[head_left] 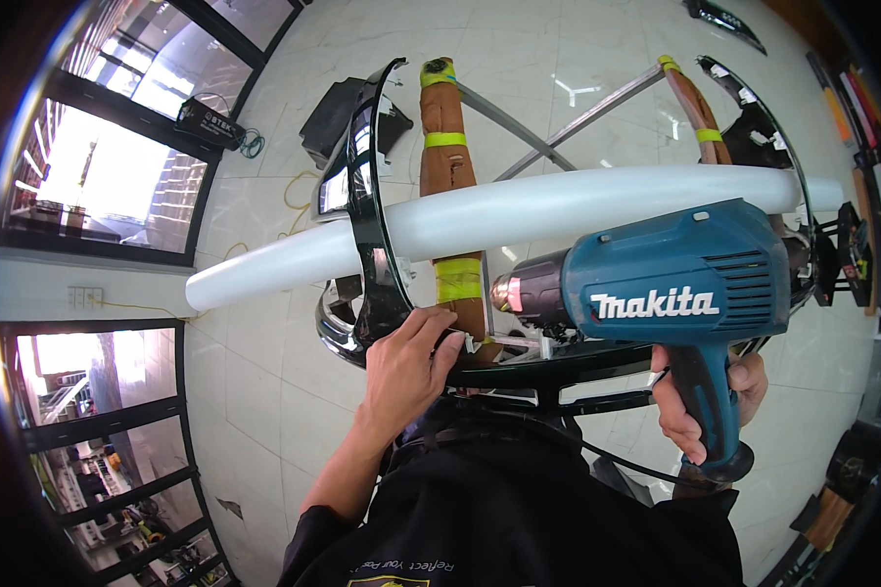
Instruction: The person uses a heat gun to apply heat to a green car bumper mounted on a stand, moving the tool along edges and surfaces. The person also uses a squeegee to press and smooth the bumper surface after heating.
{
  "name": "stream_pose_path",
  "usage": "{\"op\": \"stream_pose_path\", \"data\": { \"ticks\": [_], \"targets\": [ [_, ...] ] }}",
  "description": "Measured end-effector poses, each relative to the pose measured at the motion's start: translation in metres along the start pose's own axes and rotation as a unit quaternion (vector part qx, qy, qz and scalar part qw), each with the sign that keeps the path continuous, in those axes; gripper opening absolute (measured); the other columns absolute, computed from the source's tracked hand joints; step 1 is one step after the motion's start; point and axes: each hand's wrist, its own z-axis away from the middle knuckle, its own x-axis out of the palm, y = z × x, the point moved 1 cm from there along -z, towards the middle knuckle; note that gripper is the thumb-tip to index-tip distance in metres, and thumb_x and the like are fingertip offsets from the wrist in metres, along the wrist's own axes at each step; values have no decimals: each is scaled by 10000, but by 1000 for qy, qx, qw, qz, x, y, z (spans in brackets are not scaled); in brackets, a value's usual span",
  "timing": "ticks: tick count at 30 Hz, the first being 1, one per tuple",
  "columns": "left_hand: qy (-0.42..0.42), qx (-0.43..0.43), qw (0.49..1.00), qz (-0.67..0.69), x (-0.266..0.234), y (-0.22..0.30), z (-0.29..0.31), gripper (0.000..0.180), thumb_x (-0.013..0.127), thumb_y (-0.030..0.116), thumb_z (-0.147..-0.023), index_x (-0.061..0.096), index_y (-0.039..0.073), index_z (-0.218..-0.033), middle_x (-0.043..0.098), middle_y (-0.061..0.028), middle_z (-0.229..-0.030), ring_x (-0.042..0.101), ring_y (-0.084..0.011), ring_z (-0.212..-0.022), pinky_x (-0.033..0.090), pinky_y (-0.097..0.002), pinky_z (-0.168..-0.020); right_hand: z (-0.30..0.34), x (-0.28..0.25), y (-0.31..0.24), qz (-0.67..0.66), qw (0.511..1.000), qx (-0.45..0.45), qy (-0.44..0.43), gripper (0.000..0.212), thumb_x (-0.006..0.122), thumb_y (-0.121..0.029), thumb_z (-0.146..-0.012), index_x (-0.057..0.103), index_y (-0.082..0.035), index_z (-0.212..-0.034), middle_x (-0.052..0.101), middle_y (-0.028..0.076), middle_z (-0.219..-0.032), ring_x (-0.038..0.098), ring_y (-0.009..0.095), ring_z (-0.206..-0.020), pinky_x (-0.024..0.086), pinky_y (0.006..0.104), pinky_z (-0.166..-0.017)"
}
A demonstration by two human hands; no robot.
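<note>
My right hand point(705, 403) is wrapped round the black grip of a teal heat gun point(675, 279). Its dark nozzle points left, over the edge of a glossy black car bumper point(369, 210). On the bumper's near edge, at the left, my left hand point(411, 362) has its thumb and fingers closed; a small piece beside the thumb is too small to name. A long white foam tube point(519, 210) lies crosswise between the bumper's two ends, passing behind the gun. The gun hides part of the bumper's right side.
Under the bumper stands a metal trestle point(519, 166) with arms padded in brown and yellow-green tape. Black parts point(338, 122) lie on the tiled floor point(255, 362) at the left. A black cable point(636, 465) runs by my waist. Glass-panelled doors point(98, 166) line the left.
</note>
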Motion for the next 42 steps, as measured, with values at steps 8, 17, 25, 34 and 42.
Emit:
{"op": "stream_pose_path", "data": {
  "ticks": [8,17,25,34,42],
  "targets": [
    [-118,-42,992,-32,-12,10,-13,210,617,224,-915,596,20,-869,561,-136,-823,607,-365,-702,469,-460,-599,16,-1,3,33,997,-66,23,732,550,-317,-819,309,158,-1320,558,267,-704,619,311,-472,556,341,-446],
    [-27,-25,989,-141,14,11,2,150,563,190,-926,533,47,-898,541,-132,-856,582,-334,-776,477,-463,-628,36,3,18,104,977,-158,99,748,581,-322,-794,323,164,-1301,569,240,-681,597,264,-432,546,312,-418],
    [-77,84,991,72,-18,-25,-6,266,557,247,-958,619,28,-1095,649,-117,-1038,588,-320,-888,460,-414,-735,66,2,74,151,957,-247,-3,736,650,-130,-870,193,-15,-1436,555,211,-761,632,336,-583,564,417,-550],
    [-113,303,946,-10,-26,-57,-23,368,737,142,-793,636,51,-1135,645,-97,-1034,591,-268,-1072,298,-499,-1083,47,17,230,39,904,-416,91,824,650,-533,-886,257,-52,-1428,491,122,-724,524,208,-516,456,309,-470],
    [-88,343,929,106,-29,-82,-43,287,632,32,-844,607,7,-1129,630,-182,-1066,590,-356,-1072,364,-521,-1075,-15,7,338,3,870,-490,54,850,574,-612,-894,256,-38,-1433,496,88,-731,514,146,-493,429,262,-436]
  ]
}}
